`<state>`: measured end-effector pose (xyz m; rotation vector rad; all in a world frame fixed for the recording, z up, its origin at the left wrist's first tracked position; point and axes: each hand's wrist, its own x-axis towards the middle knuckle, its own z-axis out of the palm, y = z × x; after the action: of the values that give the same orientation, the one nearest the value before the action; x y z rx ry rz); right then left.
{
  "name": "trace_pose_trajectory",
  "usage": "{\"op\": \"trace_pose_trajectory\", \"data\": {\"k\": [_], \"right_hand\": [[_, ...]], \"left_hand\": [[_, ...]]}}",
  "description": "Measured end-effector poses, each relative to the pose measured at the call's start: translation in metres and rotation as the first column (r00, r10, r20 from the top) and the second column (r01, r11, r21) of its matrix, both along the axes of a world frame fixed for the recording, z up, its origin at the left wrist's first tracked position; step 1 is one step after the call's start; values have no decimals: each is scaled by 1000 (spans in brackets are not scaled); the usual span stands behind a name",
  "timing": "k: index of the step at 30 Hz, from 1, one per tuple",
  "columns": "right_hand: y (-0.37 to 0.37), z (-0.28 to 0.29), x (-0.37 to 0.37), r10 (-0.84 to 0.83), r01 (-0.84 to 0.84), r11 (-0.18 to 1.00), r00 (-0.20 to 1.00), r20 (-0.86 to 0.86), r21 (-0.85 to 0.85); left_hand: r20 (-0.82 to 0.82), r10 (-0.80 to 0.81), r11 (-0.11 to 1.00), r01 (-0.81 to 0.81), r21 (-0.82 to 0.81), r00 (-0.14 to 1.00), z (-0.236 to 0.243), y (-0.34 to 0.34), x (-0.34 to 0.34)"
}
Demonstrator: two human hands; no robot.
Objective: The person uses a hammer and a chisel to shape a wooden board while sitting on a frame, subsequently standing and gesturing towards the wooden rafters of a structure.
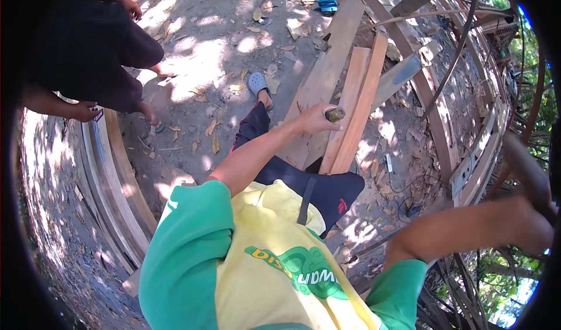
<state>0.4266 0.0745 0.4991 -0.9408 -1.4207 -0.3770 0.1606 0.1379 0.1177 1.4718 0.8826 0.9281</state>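
My left hand (315, 118) is closed around an upright tool with a rounded wooden handle (335, 114), held over narrow reddish boards (360, 108); its lower end is hidden by the hand. A wider pale board (335, 45) lies beside them under my bent leg. At the right rim my right hand (529, 223) grips a dark wooden mallet or piece of wood (521, 163), raised out to the side and partly smeared.
Another person (93, 49) stands barelegged at upper left, beside stacked long boards (117, 184). A blue object (327, 6) lies on the leaf-strewn ground (198, 61). More long timbers (444, 131) and foliage line the right side.
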Motion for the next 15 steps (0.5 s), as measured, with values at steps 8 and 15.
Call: {"op": "trace_pose_trajectory", "data": {"k": [8,15], "right_hand": [[-74,-269,-67,167,-176,23,971,-169,-984],[-139,-348,-59,-182,-283,-75,947,-266,-956]], "left_hand": [[0,267,939,-261,223,964,-60,-22,12],[33,325,921,-309,-237,945,-28,38,-22]]}}
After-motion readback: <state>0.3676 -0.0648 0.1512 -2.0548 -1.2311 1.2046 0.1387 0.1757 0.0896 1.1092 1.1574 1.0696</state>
